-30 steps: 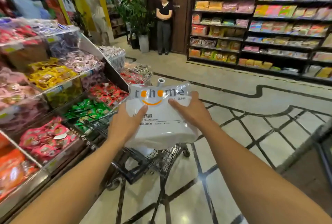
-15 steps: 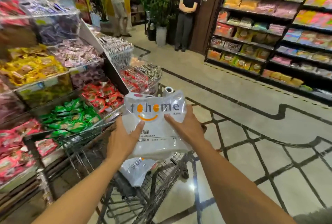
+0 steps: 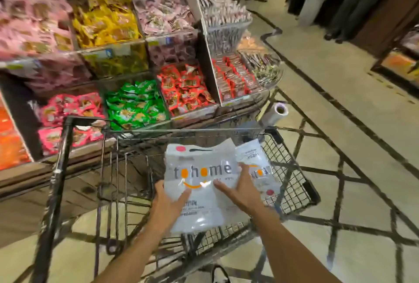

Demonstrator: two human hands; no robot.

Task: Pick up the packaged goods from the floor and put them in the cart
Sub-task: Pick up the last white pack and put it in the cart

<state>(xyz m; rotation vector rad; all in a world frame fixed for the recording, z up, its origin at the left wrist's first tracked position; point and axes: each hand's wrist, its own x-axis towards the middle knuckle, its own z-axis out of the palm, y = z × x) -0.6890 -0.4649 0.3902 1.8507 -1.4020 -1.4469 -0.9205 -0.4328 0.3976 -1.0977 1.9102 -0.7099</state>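
On the left stands the snack display (image 3: pixel 136 74), and the cart (image 3: pixel 68 169) is parked close beside it, so the basket is easy to reach. The left hand (image 3: pixel 169 203) grips the white package (image 3: pixel 199 192) at its lower left edge, the fingers spread flat on it. The right hand (image 3: pixel 242 189) holds the right edge. The package is inside the basket, probably held with both hands because it is soft. A second package (image 3: pixel 256 164) lies just to its right.
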